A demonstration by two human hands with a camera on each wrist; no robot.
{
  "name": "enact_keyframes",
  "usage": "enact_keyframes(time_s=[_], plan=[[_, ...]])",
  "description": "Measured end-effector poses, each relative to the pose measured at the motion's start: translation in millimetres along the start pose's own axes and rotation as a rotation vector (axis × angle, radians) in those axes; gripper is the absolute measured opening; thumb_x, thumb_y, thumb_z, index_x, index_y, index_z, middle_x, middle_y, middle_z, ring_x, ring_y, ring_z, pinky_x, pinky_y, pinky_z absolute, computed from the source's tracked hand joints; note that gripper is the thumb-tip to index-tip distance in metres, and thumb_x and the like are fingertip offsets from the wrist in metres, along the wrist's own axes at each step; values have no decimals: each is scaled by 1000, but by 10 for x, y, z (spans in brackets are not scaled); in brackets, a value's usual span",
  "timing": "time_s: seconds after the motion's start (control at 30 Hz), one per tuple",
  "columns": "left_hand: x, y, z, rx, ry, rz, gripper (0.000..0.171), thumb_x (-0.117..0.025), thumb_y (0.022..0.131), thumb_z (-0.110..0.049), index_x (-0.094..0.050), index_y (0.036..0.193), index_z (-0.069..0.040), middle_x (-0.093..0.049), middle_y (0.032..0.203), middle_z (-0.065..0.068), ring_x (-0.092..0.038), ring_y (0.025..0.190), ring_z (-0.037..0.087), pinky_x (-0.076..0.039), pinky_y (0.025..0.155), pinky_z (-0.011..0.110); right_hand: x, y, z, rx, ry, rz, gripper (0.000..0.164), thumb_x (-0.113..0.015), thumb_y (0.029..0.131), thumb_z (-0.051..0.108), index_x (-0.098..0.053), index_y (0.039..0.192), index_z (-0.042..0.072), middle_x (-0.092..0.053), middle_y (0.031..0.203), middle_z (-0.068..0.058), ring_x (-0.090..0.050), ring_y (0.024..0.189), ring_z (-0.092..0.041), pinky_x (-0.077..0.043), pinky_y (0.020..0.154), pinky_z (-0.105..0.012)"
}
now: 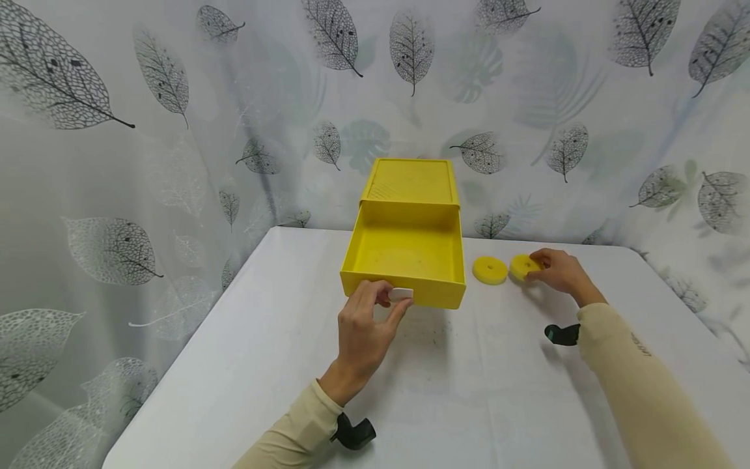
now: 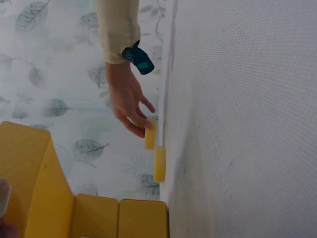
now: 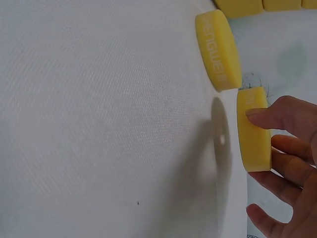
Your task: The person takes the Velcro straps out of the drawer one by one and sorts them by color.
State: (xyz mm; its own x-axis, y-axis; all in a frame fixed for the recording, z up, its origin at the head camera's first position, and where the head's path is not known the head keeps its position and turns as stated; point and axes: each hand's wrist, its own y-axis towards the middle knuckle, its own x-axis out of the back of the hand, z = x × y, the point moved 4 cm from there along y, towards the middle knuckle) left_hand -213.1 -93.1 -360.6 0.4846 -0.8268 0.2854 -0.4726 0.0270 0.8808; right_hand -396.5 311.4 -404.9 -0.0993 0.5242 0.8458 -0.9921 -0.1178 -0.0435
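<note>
My left hand (image 1: 364, 329) pinches the white handle (image 1: 401, 294) on the front of a yellow drawer (image 1: 404, 251). That drawer stands pulled out of a small yellow cabinet (image 1: 413, 181), showing its inside. Off to the right, my right hand (image 1: 561, 270) grips a yellow disc (image 3: 255, 141) with a small centre hole, thumb on one side and fingers on the other. Its shadow falls apart from it on the table in the right wrist view. Beside it, a second yellow disc (image 3: 218, 49) with white lettering on its edge lies on the table.
Everything stands on a white-covered table (image 1: 281, 326), the cabinet near its back edge. A leaf-patterned curtain (image 1: 363, 104) hangs behind and along the sides. Dark wrist-worn devices (image 1: 353, 432) project from both sleeves. Small dark specks dot the cloth in front of the drawer.
</note>
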Motion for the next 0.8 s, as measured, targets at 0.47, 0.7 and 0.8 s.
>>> enact_keyframes(time_s=[0.47, 0.7, 0.8], plan=[[-14, 6, -9, -8, 13, -2, 41, -93, 80, -14, -62, 103, -1, -61, 90, 7, -63, 80, 20, -60, 71, 34, -91, -12, -137, -61, 17, 35, 69, -73, 97, 23, -41, 144, -16, -40, 145, -40, -40, 129, -56, -34, 109, -68], [-26, 39, -27, -6, 16, -9, 40, -93, 79, -13, -62, 101, -2, -60, 89, 7, -62, 78, 19, -58, 69, 29, -112, -27, -124, -58, -5, 43, 69, -74, 95, 20, -42, 144, -16, -40, 144, -42, -40, 130, -57, -34, 109, -68], [-38, 89, -26, 7, 4, 2, 37, -91, 83, -16, -62, 102, -2, -60, 89, 7, -62, 78, 19, -57, 69, 28, -115, -53, -102, -60, -18, 49, 68, -75, 95, 21, -42, 144, -13, -38, 145, -43, -39, 130, -59, -34, 108, -70]])
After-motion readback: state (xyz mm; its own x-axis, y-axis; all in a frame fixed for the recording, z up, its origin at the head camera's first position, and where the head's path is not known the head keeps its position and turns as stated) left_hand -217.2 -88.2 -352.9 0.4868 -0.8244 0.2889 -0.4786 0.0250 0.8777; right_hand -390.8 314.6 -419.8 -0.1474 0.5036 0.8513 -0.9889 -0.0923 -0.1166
